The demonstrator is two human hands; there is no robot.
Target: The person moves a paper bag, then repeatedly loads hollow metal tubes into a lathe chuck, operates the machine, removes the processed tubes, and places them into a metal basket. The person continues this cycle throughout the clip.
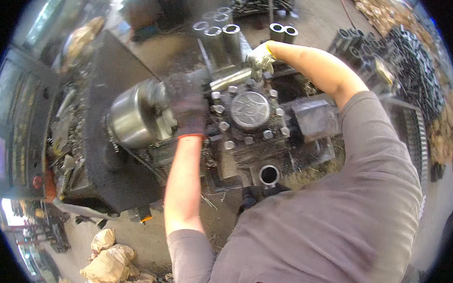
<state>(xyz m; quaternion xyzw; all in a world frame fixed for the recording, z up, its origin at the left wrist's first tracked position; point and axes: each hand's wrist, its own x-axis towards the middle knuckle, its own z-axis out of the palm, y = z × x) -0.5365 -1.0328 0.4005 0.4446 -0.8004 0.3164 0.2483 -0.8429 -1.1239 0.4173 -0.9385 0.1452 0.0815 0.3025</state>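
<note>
My left hand (188,101), in a dark glove with a red cuff, is blurred beside the jaws of a lathe chuck (134,111). What its fingers do cannot be made out. A shiny steel tube (231,79) lies slanted behind the square tool post (251,109), which has a round cap and several bolts. Around the tube's right end is my right hand (262,59), in a pale glove with a yellow cuff. Close to my body, a short steel tube (269,175) shows its open end upward.
Behind the lathe stand several upright steel tubes (232,40), with two more tubes (284,32) further right. Metal bars (414,70) are piled at the far right. A dark sheet guard (113,174) flanks the chuck. Sacks (108,262) lie on the floor at lower left.
</note>
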